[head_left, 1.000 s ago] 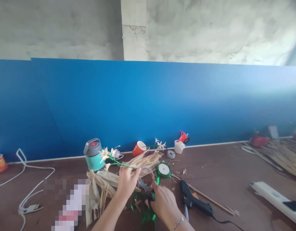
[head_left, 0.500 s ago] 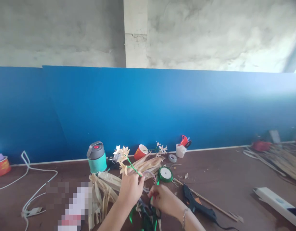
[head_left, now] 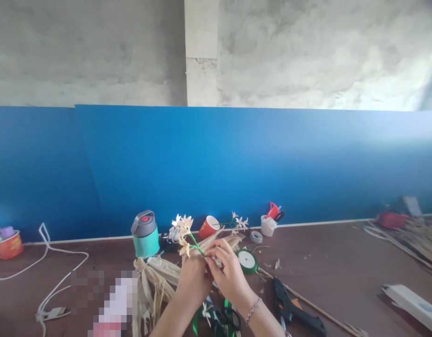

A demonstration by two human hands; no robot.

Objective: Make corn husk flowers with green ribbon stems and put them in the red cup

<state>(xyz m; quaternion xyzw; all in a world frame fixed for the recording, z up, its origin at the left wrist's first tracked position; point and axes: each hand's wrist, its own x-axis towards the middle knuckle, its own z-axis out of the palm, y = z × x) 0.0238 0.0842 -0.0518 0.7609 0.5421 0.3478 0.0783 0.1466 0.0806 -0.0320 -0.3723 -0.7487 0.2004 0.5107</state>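
Note:
A spray of pale, corn-husk-like artificial flowers (head_left: 186, 227) with a green-wrapped stem rises from my left hand (head_left: 194, 277), which is closed around its lower part. My right hand (head_left: 227, 267) meets it there, thumb and fingertips pinched at the stem just above the left fist. What exactly lies between the right fingertips is partly hidden. To the right of my hands is a green ribbon spool (head_left: 247, 261) with a white centre. Below them, black-handled scissors (head_left: 231, 318) lie among green ribbon and a small white flower.
Dried husks (head_left: 149, 281) are heaped at left, beside a teal jar (head_left: 146, 238). Behind are an orange-red cup (head_left: 209, 227), a tape roll (head_left: 256, 237) and a white cup of tools (head_left: 268, 226). A black glue gun (head_left: 295, 309) and thin stick lie right; a white cable (head_left: 47, 281) lies left.
My right hand has moved up and left from beside the spool to the flower stem. My left hand keeps hold of the stem. The view has shifted slightly.

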